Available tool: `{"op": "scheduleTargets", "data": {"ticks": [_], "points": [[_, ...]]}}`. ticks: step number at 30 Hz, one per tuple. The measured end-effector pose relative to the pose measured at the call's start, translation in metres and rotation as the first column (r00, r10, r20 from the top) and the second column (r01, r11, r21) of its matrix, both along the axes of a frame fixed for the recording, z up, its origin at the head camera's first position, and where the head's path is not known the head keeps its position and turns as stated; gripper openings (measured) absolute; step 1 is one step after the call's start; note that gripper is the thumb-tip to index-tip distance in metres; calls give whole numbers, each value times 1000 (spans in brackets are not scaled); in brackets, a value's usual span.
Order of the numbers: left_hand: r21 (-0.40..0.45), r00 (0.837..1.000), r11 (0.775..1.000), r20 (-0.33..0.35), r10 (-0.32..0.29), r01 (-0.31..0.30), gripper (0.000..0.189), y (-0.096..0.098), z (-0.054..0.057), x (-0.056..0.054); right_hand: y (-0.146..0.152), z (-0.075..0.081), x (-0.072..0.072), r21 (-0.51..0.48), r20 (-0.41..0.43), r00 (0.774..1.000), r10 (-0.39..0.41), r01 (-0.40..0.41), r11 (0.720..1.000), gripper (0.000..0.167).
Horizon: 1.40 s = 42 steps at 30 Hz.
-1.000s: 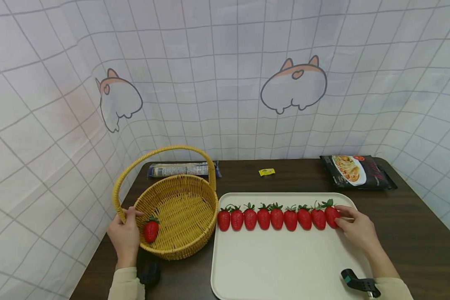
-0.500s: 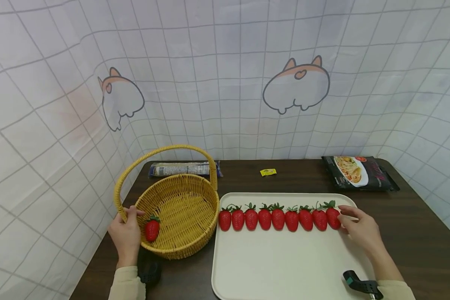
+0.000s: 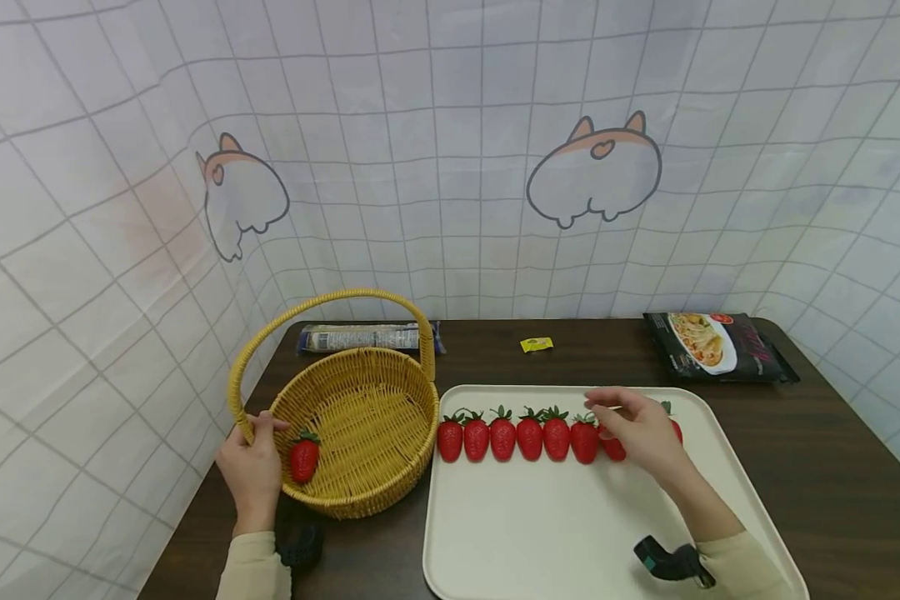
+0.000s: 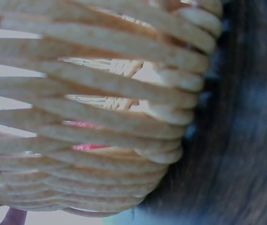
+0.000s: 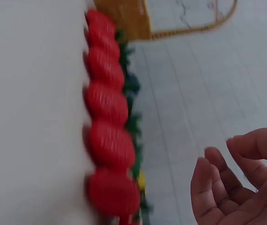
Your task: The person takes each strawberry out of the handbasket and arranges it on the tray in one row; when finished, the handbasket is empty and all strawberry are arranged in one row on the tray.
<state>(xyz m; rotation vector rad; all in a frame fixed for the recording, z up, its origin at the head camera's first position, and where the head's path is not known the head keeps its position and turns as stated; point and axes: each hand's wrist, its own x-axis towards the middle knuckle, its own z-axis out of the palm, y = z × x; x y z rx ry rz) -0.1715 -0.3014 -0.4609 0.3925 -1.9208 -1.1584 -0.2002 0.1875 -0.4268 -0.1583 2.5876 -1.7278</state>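
My left hand (image 3: 251, 471) grips the yellow wicker basket (image 3: 367, 417) where its arched handle meets the rim at the left. Inside, one red strawberry (image 3: 303, 461) lies against the left wall; in the left wrist view, a bit of red shows through the blurred weave (image 4: 124, 129). A row of strawberries (image 3: 529, 438), leaves pointing away, lines the far part of a white tray (image 3: 540, 517). Above the row's right part hovers my right hand (image 3: 645, 433), hiding some of the fruit. In the right wrist view its fingers (image 5: 201, 183) are loosely bent, with nothing between them.
A long clear-and-blue packet (image 3: 371, 337) lies behind the basket. On the dark table, a small yellow wrapper (image 3: 536, 344) sits beyond the tray, and a black noodle packet (image 3: 720, 346) is at the back right. A tiled-print curtain (image 3: 450, 167) surrounds the table.
My right hand has released the rightmost strawberry and moved left over the row. The left hand and basket have stayed in place.
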Motion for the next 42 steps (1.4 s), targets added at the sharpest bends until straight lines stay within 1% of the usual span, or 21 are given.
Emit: {"op": "scheduleTargets", "data": {"ticks": [3, 4, 7, 10, 11, 12, 13, 16, 19, 21, 23, 26, 31, 34, 39, 42], "points": [[5, 1000, 1000, 6, -3, 3, 42, 0, 1, 0, -31, 9, -2, 0, -24, 993, 113, -113, 994, 26], [6, 1000, 1000, 8, -4, 4, 42, 1, 1, 1, -42, 16, -1, 0, -34, 988, 153, -153, 988, 26], [12, 1000, 1000, 10, -6, 6, 41, 1, 0, 1, -76, 22, -3, -2, -66, 969, 240, -240, 971, 24], [32, 1000, 999, 14, -18, 17, 42, 0, 0, 2, -112, 24, -6, 17, -90, 949, 302, -302, 953, 21], [38, 1000, 999, 16, -19, 18, 42, 0, 0, 2, -123, 20, -9, 19, -101, 941, 322, -322, 947, 20], [44, 1000, 999, 17, -20, 19, 43, 0, 0, 3, -134, 19, -9, 15, -105, 932, 347, -347, 938, 19], [50, 1000, 999, 19, -23, 21, 43, 0, 0, 3, -145, 19, -9, -4, -101, 924, 368, -370, 929, 18], [46, 1000, 999, 21, -19, 18, 44, 0, 0, 2, -174, 15, -8, -133, -70, 913, 402, -408, 903, 18], [36, 1000, 999, 12, -28, 27, 43, 0, 0, 1, -196, 12, -8, -273, -42, 916, 400, -395, 877, 18], [34, 1000, 999, 8, -27, 26, 43, 0, 0, 1, -207, 11, -10, -304, -57, 915, 400, -398, 866, 18], [34, 1000, 999, 6, -20, 20, 42, 0, 0, 1, -218, 10, -11, -316, -75, 908, 413, -414, 854, 18], [33, 1000, 999, 4, -9, 9, 41, 1, 0, 1, -232, 11, -12, -294, -86, 897, 433, -438, 849, 19], [29, 1000, 1000, 0, -5, 5, 40, 0, -1, 2, -253, 12, -12, -236, -52, 890, 453, -452, 860, 18], [28, 1000, 1000, -3, -7, 7, 40, 0, -1, 2, -265, 9, -12, -198, -44, 883, 467, -466, 862, 18], [23, 1000, 1000, -12, -15, 15, 41, 0, -2, 1, -282, 2, -14, -64, -71, 868, 492, -496, 866, 16], [20, 1000, 1000, -13, -15, 16, 41, 0, -2, 1, -291, 1, -15, 11, -55, 857, 513, -513, 858, 18]]}}
